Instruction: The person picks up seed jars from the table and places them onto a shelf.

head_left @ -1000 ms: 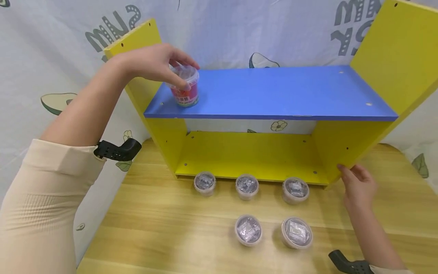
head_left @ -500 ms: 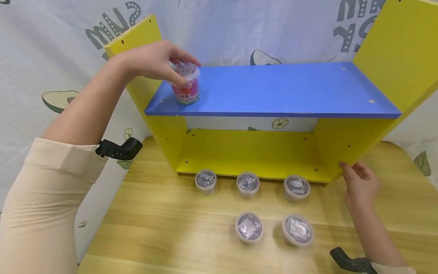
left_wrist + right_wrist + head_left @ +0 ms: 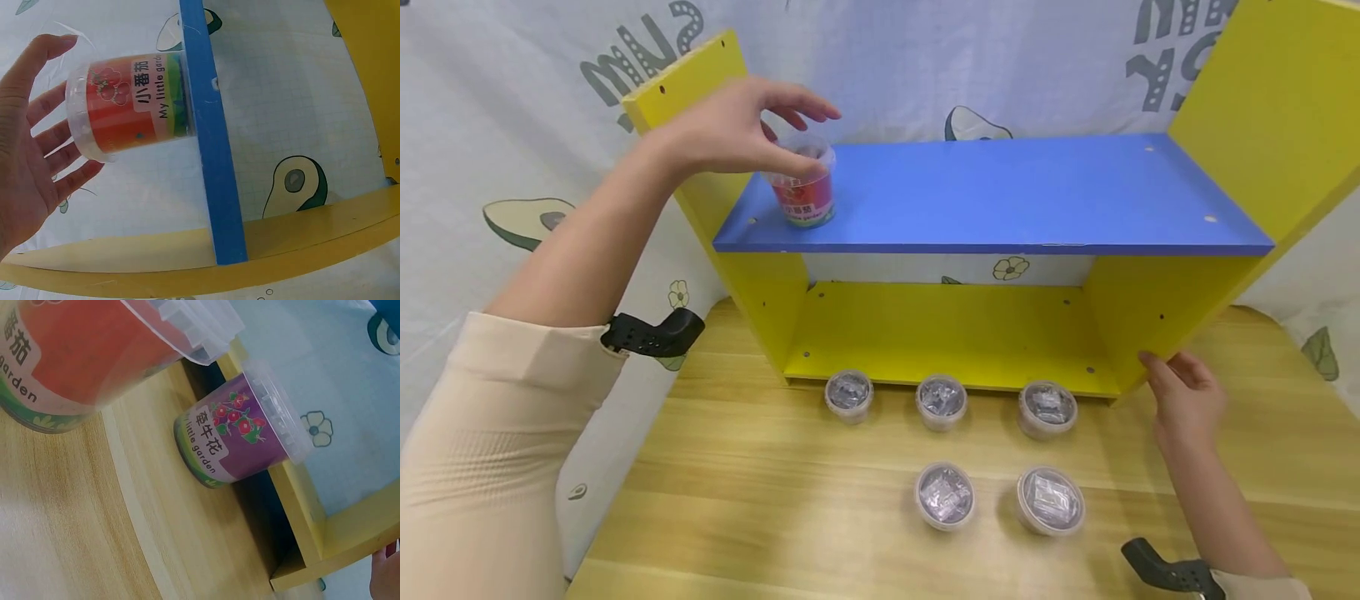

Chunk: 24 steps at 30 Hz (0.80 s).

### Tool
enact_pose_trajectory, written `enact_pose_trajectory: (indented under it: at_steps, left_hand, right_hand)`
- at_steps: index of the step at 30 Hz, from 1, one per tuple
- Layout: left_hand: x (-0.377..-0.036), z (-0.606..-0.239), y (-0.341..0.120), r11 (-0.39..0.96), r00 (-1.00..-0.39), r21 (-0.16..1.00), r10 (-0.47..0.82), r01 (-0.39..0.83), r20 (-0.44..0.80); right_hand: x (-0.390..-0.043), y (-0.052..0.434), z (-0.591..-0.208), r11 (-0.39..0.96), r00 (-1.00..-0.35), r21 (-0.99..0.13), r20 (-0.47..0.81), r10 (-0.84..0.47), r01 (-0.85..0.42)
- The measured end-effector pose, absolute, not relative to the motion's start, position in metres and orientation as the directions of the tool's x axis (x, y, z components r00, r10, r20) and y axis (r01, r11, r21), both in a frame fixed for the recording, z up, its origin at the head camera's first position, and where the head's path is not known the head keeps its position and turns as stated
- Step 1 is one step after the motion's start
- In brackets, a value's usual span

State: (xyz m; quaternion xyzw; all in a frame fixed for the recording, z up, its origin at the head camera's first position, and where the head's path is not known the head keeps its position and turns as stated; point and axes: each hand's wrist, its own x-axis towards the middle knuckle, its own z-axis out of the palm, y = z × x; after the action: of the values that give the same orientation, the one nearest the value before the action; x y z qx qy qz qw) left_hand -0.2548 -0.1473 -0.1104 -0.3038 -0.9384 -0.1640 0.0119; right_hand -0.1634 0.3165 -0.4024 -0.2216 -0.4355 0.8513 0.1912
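Red-labelled tub (image 3: 803,190) stands on blue shelf (image 3: 1000,196), upper left; five tubs remain on table (image 3: 775,500).
Left hand (image 3: 741,133) spread loose above it, gripping nothing; right hand (image 3: 1187,404) rests on yellow frame (image 3: 1157,317), fingers relaxed.

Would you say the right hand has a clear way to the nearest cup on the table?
Probably yes: the right hand rests at the shelf's lower corner, and the nearest cup stands beside it on open tabletop, nothing between.

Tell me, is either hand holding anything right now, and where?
Nothing is held. The left hand hovers open over the red cup on the blue shelf. The right hand touches the yellow side panel.
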Motion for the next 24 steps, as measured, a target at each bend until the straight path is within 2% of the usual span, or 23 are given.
enact_pose_trajectory:
  at_steps: [9, 13, 18, 24]
  left_hand:
    - [-0.238, -0.101, -0.153, 0.762, -0.792, 0.240, 0.531, 0.602, 0.300]
    - [-0.225, -0.099, -0.155, 0.737, -0.752, 0.213, 0.548, 0.641, 0.367]
    - [-0.212, -0.104, -0.158, 0.651, -0.648, 0.155, 0.641, 0.743, 0.412]
    - [-0.198, -0.118, -0.153, 0.508, -0.515, 0.127, 0.768, 0.852, 0.381]
  right_hand:
    - [-0.165, 0.316, -0.404, -0.574, -0.838, -0.802, -0.193, 0.510, -0.166]
    - [-0.165, 0.316, -0.404, -0.585, -0.849, -0.792, -0.181, 0.497, -0.174]
    - [-0.164, 0.316, -0.403, -0.576, -0.845, -0.802, -0.191, 0.500, -0.160]
    - [-0.163, 0.318, -0.402, -0.587, -0.844, -0.792, -0.193, 0.501, -0.167]
